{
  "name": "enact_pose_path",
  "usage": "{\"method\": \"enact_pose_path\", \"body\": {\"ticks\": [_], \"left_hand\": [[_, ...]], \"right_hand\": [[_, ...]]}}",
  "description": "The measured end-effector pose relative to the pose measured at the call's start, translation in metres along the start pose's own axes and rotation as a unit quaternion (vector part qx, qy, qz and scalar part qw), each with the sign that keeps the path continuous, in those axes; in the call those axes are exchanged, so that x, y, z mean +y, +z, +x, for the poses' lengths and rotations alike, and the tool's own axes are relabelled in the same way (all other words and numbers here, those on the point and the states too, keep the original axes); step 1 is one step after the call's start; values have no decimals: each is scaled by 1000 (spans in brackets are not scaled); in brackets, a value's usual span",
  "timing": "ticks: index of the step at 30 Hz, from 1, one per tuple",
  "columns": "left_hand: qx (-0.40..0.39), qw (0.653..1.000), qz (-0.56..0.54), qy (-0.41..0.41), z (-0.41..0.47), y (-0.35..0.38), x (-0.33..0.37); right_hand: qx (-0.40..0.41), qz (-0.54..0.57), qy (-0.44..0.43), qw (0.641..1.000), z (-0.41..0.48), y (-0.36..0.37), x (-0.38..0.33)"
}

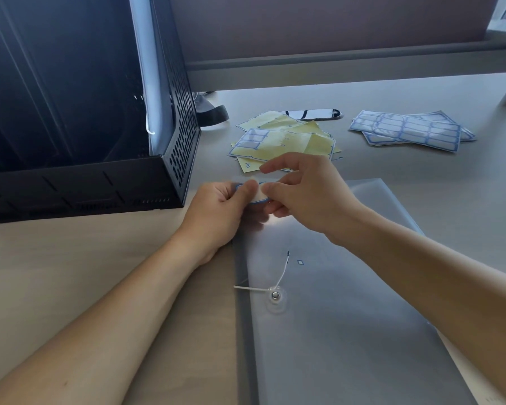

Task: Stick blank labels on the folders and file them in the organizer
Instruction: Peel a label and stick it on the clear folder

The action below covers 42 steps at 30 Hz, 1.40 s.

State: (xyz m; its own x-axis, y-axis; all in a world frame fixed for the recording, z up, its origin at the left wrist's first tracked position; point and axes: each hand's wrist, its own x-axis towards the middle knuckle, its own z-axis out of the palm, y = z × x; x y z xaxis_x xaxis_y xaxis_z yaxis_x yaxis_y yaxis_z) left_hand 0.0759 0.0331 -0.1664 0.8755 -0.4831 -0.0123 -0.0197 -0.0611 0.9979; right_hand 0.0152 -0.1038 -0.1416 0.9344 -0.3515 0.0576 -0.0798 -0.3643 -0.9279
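Observation:
A translucent grey folder [348, 331] with a string-and-button clasp [275, 295] lies flat on the table in front of me. Above its far left corner both hands hold a small white label with a blue border [259, 197]. My left hand [219, 211] pinches the label's left end between thumb and fingers. My right hand [304, 191] pinches its right end. The black perforated organizer [170, 159] stands at the left with a translucent folder [154, 68] upright inside it.
Used yellow backing sheets [287, 138], one with a few labels left, lie beyond my hands. A stack of full label sheets [406, 131] sits at the back right. A black-and-white oblong object [313, 114] lies behind the backing sheets. A partition wall [333, 33] bounds the table.

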Motion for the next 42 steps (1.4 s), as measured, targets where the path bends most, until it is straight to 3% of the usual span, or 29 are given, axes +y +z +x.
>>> {"method": "enact_pose_path", "body": {"ticks": [10,19,33,38,42], "left_hand": [[-6,1000,-8,5,-1,2,2],[-9,997,46,66,2,-1,-8],[28,996,56,61,5,-1,-11],[15,996,41,75,7,-2,-13],[-44,997,21,61,8,-6,-13]], "right_hand": [[0,24,33,999,3,0,3],[-15,52,36,998,2,-2,1],[-24,41,46,998,3,-3,1],[-26,50,47,997,3,-4,0],[-40,67,72,994,4,-7,-2]]}}
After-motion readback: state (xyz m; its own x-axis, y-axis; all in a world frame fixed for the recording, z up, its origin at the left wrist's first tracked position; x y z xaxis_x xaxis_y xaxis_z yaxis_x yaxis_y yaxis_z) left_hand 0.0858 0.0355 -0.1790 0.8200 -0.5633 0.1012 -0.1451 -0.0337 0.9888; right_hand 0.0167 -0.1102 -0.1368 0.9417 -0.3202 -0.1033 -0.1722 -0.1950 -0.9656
